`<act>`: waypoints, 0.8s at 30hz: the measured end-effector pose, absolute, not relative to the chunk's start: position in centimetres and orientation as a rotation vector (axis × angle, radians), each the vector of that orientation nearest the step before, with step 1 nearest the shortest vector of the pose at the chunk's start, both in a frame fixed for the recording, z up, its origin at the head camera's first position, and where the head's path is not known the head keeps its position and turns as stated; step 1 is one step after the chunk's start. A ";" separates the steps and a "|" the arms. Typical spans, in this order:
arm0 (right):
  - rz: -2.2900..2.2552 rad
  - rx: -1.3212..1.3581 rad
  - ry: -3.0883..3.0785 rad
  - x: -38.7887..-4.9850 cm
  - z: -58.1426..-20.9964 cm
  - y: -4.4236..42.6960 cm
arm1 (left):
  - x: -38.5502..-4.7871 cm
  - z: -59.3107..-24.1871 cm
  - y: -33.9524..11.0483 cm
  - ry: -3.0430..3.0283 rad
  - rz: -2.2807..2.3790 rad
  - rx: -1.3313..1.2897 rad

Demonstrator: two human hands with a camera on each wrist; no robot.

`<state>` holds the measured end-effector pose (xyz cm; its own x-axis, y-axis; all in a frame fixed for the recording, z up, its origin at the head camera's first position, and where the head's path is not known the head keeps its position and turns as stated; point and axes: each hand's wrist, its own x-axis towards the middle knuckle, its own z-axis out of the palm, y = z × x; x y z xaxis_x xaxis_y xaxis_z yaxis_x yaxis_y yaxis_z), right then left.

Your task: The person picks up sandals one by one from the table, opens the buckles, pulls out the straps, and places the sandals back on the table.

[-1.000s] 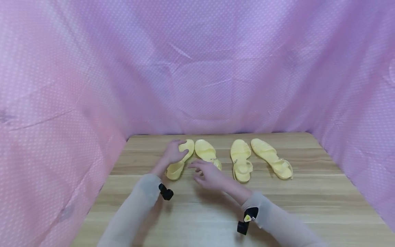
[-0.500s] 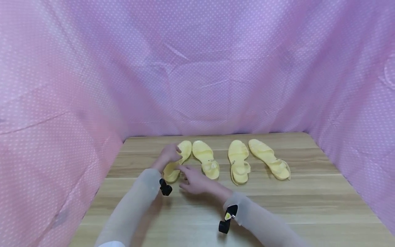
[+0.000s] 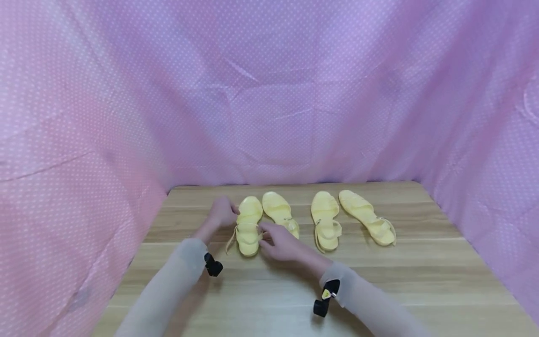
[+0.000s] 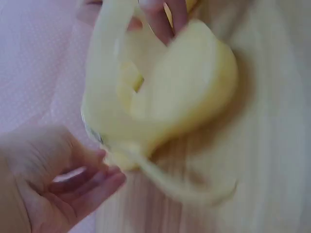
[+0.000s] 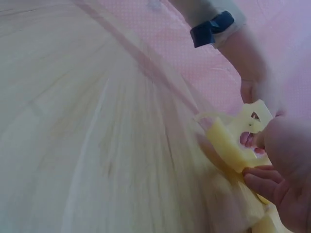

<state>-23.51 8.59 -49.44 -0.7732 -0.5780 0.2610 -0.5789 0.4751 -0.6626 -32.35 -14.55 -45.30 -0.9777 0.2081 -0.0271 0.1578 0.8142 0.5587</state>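
The leftmost pale yellow strappy sandal (image 3: 249,217) stands sole down between my two hands, toe pointing away. My left hand (image 3: 222,213) is at its outer side near the front; in the left wrist view, thumb and curved fingertips (image 4: 114,171) meet its edge by the buckle, but whether they pinch it is unclear. A loose strap (image 4: 189,191) hangs off that side. My right hand (image 3: 281,241) grips the rear strap area from the right; its fingers (image 5: 262,179) lie along the sandal's side in the right wrist view. Fingers also reach inside the sandal at the top of the left wrist view.
A second yellow sandal (image 3: 275,206) lies just right of the first, its heel partly behind my right hand. Two more yellow sandals, one straight (image 3: 325,206) and one slanted (image 3: 358,203), lie further right on the wooden table (image 3: 400,281). Pink dotted cloth (image 3: 269,117) surrounds the table.
The leftmost sandal has turned from slanting to nearly straight, its loose strap now out on the left. My left hand shifted left off its top; my right hand took hold near the heel.
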 end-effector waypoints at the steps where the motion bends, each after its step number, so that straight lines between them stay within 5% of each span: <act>1: 1.218 1.068 -2.697 -23.3 -49.4 9.1 | -32.2 -45.3 -14.5 2.896 0.902 0.326; 15: 1.298 1.032 -2.771 -19.6 -48.9 13.1 | -29.7 -46.3 -13.6 2.819 0.726 0.676; 24: 1.362 0.985 -2.745 -17.9 -48.4 16.3 | -25.0 -45.3 -12.1 2.869 0.649 0.776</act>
